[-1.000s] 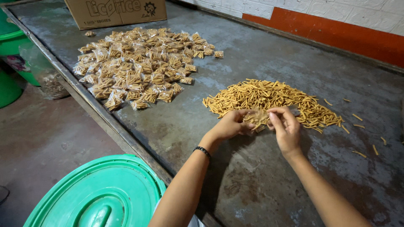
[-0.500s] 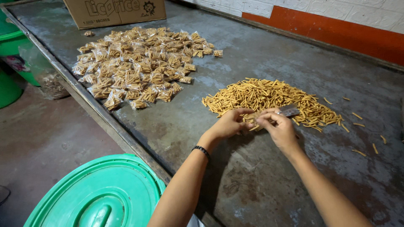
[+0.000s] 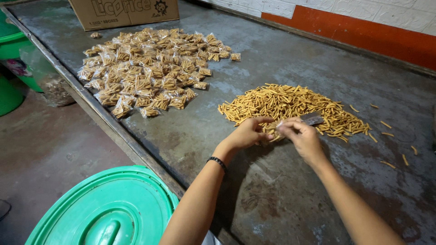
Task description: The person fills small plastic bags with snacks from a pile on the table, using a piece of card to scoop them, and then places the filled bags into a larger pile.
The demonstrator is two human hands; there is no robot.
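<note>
Both forearms are extended forward over the grey metal table (image 3: 281, 190), and the hands are brought together at the near edge of the loose heap of yellow snack sticks (image 3: 290, 103). The left hand (image 3: 247, 134) is held palm-down with the fingers curled narrow around a small bunch of sticks; a black wristband (image 3: 218, 162) is worn on that wrist. The right hand (image 3: 303, 137) is set just beside it, fingertips pinched on a small clear plastic bag (image 3: 297, 121) — the bag's open end is seen projecting past the knuckles toward the heap. Whether sticks are already inside the bag cannot be told. A few stray sticks (image 3: 393, 145) are scattered on the table to the right of the heap. Well apart, farther along the table, a spread of filled clear packets (image 3: 150, 72) is laid out, each packed with the same yellow sticks. A brown cardboard box (image 3: 125, 12) is stood behind that spread; its contents are not visible. Below the table edge, a green bin (image 3: 104, 211) is closed by its lid — a second green tub (image 3: 16, 45) is partly seen at the far left.
</note>
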